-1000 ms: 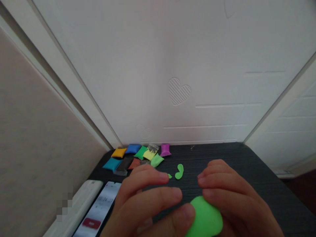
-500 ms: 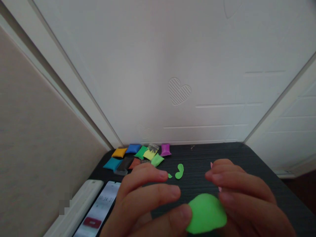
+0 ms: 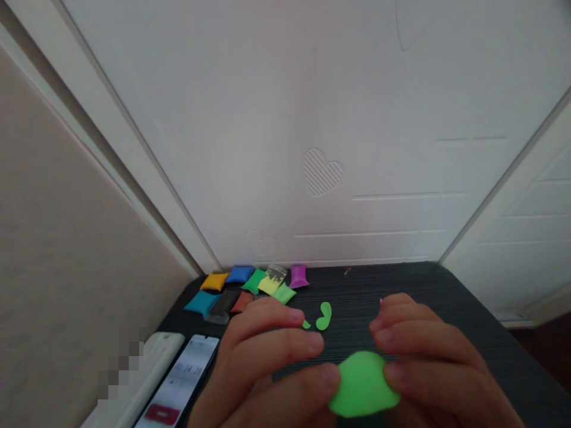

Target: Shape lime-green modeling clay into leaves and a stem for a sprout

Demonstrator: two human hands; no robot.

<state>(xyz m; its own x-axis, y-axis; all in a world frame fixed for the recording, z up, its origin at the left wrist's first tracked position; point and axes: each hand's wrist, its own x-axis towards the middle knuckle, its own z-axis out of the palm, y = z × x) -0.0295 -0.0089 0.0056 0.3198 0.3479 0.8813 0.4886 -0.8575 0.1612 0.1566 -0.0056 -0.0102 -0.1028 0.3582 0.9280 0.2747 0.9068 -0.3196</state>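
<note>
A flattened piece of bright green modelling clay (image 3: 363,386) is held up between my two hands near the lower edge of the head view. My left hand (image 3: 267,362) pinches its left side, index fingertip at the edge, other fingers spread above. On the right side, my right hand (image 3: 439,356) presses a fingertip against the clay. Both thumbs are hidden behind or below it. Beyond the hands, a curved green clay piece (image 3: 324,316) lies on the dark table, with a small green scrap (image 3: 306,324) partly behind my left fingers.
Several coloured clay packets (image 3: 241,274) lie at the table's back left, a purple packet (image 3: 298,276) at their right end. A phone (image 3: 178,380) and a long white object (image 3: 138,380) lie at the left. A white panel (image 3: 267,119) rises behind the dark table (image 3: 379,279).
My right fingertip has come onto the clay's right edge, and the clay has shifted slightly left. The view has tilted up a little.
</note>
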